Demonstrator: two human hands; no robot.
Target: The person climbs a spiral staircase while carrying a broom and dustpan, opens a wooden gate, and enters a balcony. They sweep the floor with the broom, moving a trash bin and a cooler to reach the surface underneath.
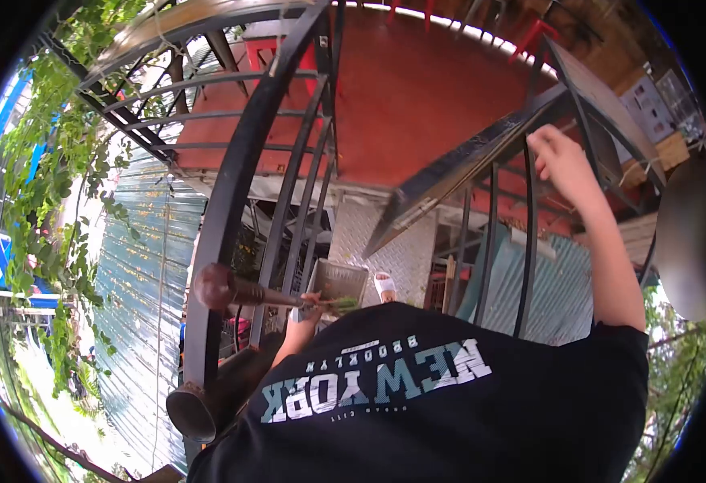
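Note:
I look down over my black T-shirt (417, 402) printed with "NEW YORK". My right hand (558, 157) is raised with its fingers closed on the edge of a black metal frame (482, 153). My left hand (309, 310) is low beside the shirt. It grips a dark stick-like tool (248, 291) with a rounded brown end, together with a few green leaves (343, 304). The fingers of the left hand are partly hidden by the shirt.
Curved black metal bars (232, 177) run across the left and middle. Behind them are corrugated metal sheets (140, 266), green vines (47, 177), a red floor (417, 88) with red chairs, a mesh basket (338, 280) and a white sandal (385, 283). A dark round object (691, 241) sits at the right.

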